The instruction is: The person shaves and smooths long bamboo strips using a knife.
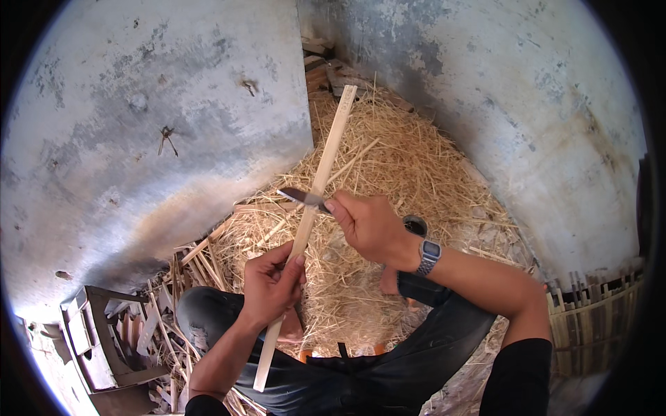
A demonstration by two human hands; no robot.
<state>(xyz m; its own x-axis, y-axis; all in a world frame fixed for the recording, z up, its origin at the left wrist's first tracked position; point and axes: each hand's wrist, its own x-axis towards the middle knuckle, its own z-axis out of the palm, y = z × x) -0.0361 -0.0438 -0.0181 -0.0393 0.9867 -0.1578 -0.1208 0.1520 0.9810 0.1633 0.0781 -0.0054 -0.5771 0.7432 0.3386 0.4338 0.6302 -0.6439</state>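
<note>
The pale slat (335, 139) ran from seven o'clock in the view to just past twelve, its lower end over the trousers (430, 350). At seven o'clock the left hand (272, 286) pinched it between thumb and curled fingers – probably to steady it, well below the blade. The right hand (371, 225), just off centre toward four o'clock, gripped the knife (297, 196), whose blade pointed toward ten, crossing the slat – a hold that seemed meant for control. Loose straw-like strips (409, 159) covered the floor toward one o'clock.
</note>
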